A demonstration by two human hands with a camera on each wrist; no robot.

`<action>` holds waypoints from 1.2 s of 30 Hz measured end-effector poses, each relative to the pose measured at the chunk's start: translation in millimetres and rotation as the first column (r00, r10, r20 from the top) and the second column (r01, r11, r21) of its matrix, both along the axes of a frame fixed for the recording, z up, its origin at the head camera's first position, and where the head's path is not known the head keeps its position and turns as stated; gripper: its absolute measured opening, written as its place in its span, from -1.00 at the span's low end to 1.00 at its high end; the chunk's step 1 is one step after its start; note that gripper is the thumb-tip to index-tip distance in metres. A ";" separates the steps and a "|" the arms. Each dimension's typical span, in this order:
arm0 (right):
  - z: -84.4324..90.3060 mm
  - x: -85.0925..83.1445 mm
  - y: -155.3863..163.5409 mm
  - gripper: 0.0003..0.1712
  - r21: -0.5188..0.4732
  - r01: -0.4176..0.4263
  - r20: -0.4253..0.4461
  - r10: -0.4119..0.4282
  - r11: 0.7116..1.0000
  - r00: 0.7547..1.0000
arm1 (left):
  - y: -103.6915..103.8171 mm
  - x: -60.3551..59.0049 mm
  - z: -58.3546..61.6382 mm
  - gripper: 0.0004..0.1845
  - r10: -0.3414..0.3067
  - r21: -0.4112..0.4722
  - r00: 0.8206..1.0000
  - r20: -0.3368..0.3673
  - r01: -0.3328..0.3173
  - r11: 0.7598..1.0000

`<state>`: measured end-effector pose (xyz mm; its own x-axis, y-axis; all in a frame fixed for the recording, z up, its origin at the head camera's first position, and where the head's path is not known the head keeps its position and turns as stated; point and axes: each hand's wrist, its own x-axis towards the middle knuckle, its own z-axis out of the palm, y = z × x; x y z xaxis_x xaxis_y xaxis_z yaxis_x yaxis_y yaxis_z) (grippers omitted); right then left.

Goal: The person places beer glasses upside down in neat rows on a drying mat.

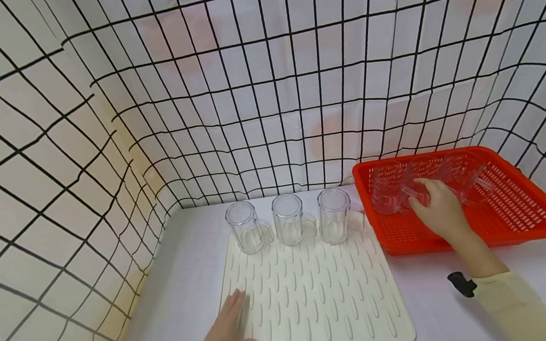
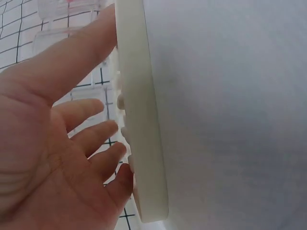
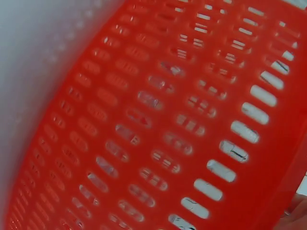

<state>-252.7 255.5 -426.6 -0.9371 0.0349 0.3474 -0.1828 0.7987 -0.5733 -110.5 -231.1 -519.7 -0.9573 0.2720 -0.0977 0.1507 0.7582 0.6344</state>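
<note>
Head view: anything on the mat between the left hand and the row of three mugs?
Nothing. In the head view the left hand rests on the ribbed mat, and bare ribs run up to the three clear mugs.

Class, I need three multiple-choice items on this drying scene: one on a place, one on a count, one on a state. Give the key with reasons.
1. Where does the left hand rest?
A in the basket
B on the mat's near left part
C on a mug

2. How many mugs stand upright along the mat's far edge?
A two
B three
C five

3. How do the mugs in the red basket by the right hand lie?
A on their sides
B stacked upright
C upside down on the mat

Key: B, flat fingers on the mat; B, three in a row; A, tipped over in the basket.
</note>
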 end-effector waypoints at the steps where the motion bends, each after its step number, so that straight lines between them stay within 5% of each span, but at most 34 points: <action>1: 0.7 -2.1 1.3 -0.41 -0.001 0.009 0.021 -0.009 1.000 1.000 | 0.2 -0.1 0.0 0.13 0.004 -0.005 1.000 0.008 -0.003 1.000; 14: -10.7 -25.8 10.7 -0.35 0.002 -0.001 0.193 0.001 1.000 0.981 | 0.0 0.1 -0.7 0.05 -0.007 0.006 1.000 0.031 0.007 1.000; 32: -17.7 -32.8 6.3 -0.28 -0.004 -0.054 0.329 0.052 0.999 0.943 | 1.5 1.6 4.7 -0.01 -0.015 -0.005 1.000 0.009 0.015 1.000; 36: -20.6 -36.1 5.8 -0.21 -0.008 -0.066 0.392 0.063 0.998 0.918 | 2.9 1.8 6.1 -0.01 -0.004 -0.013 1.000 0.013 0.004 1.000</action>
